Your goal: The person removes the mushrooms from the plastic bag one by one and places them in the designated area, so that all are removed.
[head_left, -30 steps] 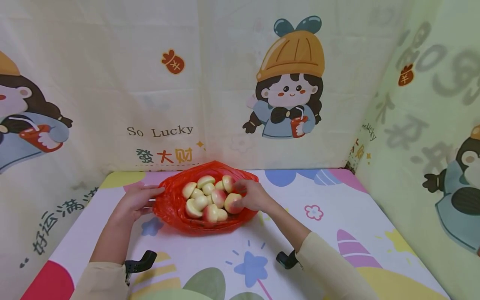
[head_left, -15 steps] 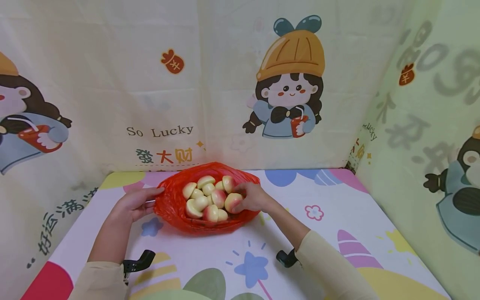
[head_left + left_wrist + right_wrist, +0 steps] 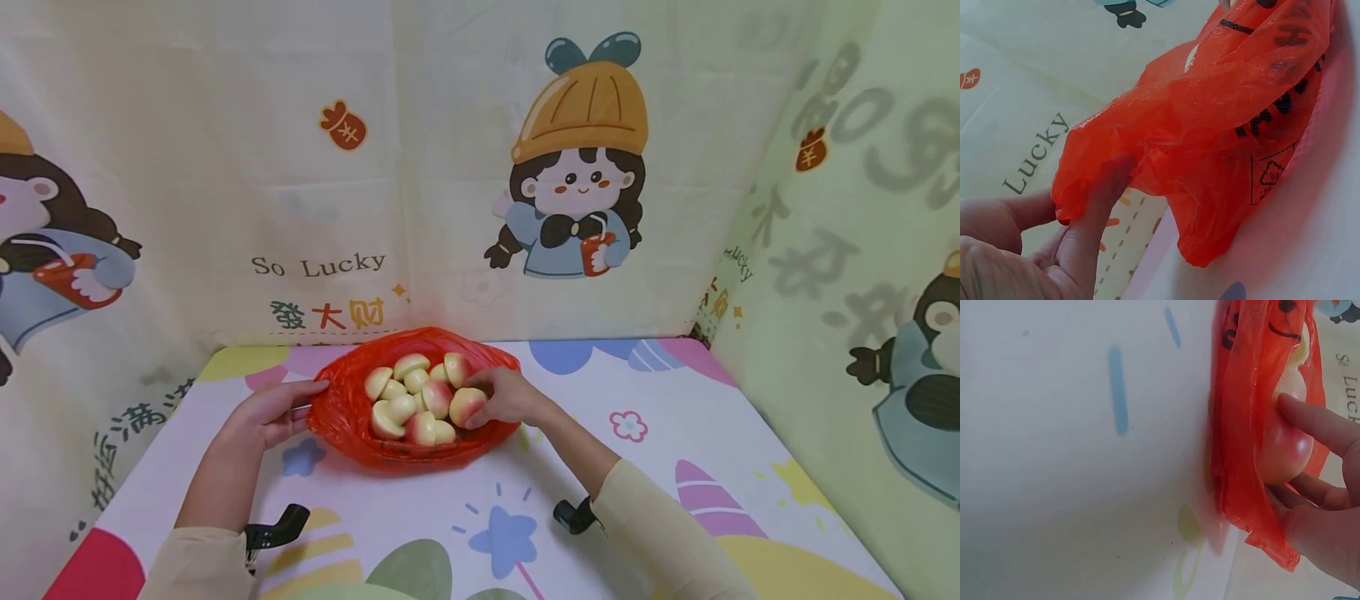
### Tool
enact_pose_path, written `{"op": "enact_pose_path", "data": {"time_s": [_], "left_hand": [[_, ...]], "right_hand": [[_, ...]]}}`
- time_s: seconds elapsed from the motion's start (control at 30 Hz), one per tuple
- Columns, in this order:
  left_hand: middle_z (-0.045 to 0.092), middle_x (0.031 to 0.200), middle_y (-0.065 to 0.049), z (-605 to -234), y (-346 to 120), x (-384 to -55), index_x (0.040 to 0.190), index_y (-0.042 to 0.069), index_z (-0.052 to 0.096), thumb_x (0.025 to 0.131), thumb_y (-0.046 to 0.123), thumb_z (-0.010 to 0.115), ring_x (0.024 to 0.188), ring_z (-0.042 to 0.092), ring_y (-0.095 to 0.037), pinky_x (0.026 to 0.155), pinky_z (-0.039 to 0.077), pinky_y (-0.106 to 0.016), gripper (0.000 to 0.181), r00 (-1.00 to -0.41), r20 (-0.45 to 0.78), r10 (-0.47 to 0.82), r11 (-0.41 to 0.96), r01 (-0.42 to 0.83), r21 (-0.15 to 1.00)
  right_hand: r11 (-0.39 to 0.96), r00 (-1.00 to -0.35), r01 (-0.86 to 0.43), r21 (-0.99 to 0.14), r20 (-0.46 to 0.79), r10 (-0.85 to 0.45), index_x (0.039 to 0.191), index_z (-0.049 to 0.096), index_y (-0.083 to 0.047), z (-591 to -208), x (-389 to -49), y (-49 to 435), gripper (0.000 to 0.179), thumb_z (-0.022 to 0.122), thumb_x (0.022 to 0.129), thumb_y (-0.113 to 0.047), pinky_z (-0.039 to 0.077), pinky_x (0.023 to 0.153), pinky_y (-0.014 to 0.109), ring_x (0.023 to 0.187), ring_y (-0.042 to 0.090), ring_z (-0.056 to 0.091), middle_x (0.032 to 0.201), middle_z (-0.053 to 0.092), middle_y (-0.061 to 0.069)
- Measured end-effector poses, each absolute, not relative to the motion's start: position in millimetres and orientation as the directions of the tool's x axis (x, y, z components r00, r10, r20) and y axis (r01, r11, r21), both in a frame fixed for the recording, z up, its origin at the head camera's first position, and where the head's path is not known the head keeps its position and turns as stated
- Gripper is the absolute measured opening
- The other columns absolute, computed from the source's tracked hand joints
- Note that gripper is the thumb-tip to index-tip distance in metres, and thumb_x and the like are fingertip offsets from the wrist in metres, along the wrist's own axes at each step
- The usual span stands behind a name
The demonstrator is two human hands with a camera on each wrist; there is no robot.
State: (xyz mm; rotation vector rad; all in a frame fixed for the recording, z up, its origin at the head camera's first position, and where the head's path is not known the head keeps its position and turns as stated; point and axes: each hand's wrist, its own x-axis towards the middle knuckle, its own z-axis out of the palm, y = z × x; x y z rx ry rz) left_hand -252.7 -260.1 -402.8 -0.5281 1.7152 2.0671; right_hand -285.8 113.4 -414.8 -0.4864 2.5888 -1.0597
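Note:
A red plastic bag (image 3: pixel 352 442) lies on the table with its mouth spread toward me. Inside it sit several cream mushroom-shaped pieces (image 3: pixel 402 406), some blushed pink. At the bag's left edge, my left hand (image 3: pixel 266 412) pinches the rim; in the left wrist view one finger shows dimly through the red film (image 3: pixel 1104 181). My right hand (image 3: pixel 513 396) reaches in at the bag's right side. Its fingers and thumb lie around a pink-and-cream mushroom (image 3: pixel 467 407), and in the right wrist view a fingertip (image 3: pixel 1288 406) touches that mushroom's rounded cap, with other fingers below it.
The bag rests near the back edge of a patterned white table (image 3: pixel 585 467). A printed cloth backdrop (image 3: pixel 450 167) rises behind and on both sides. Black wrist cameras (image 3: pixel 277 527) hang at both forearms above the table.
The right hand's fingers have drawn back slightly, leaving more of the rightmost mushroom visible. The left hand's fingers have come closer together at the rim. The bag and its contents barely move.

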Motion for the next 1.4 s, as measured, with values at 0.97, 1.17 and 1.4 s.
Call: {"op": "enact_pose_path", "data": {"time_s": [0.97,1.17,1.4], "left_hand": [[0.078,0.093,0.000,-403,-263,-252,0.094,0.020,0.075,0.101,0.024,0.069,0.089,0.079,-0.019,0.087,0.064,-0.033,0.011,-0.836,-0.536,0.118,-0.261,-0.546,0.796],[0.078,0.093,-0.001,-403,-263,-253,0.093,0.020,0.076,0.102,0.025,0.068,0.089,0.079,-0.019,0.087,0.064,-0.033,0.013,-0.836,-0.535,0.122,-0.266,-0.547,0.794],[0.078,0.095,-0.001,-405,-265,-254,0.095,0.019,0.076,0.102,0.024,0.068,0.090,0.079,-0.019,0.088,0.064,-0.033,0.012,-0.839,-0.529,0.132,-0.281,-0.543,0.791]], "right_hand": [[0.604,-0.914,-0.121,-0.788,-0.148,-0.377,0.140,0.066,-0.018,-398,-280,126,0.066,0.090,0.077,-0.020,0.062,0.096,0.042,0.127,0.028,0.061,0.134,0.069,0.004],[0.575,-0.917,-0.091,-0.813,-0.157,-0.367,0.142,0.065,-0.017,-389,-279,134,0.070,0.090,0.076,-0.017,0.064,0.090,0.041,0.128,0.029,0.060,0.136,0.067,0.005],[0.547,-0.922,-0.092,-0.832,-0.136,-0.363,0.139,0.066,-0.018,-376,-278,145,0.067,0.090,0.077,-0.016,0.065,0.089,0.041,0.127,0.028,0.061,0.137,0.067,0.003]]}}
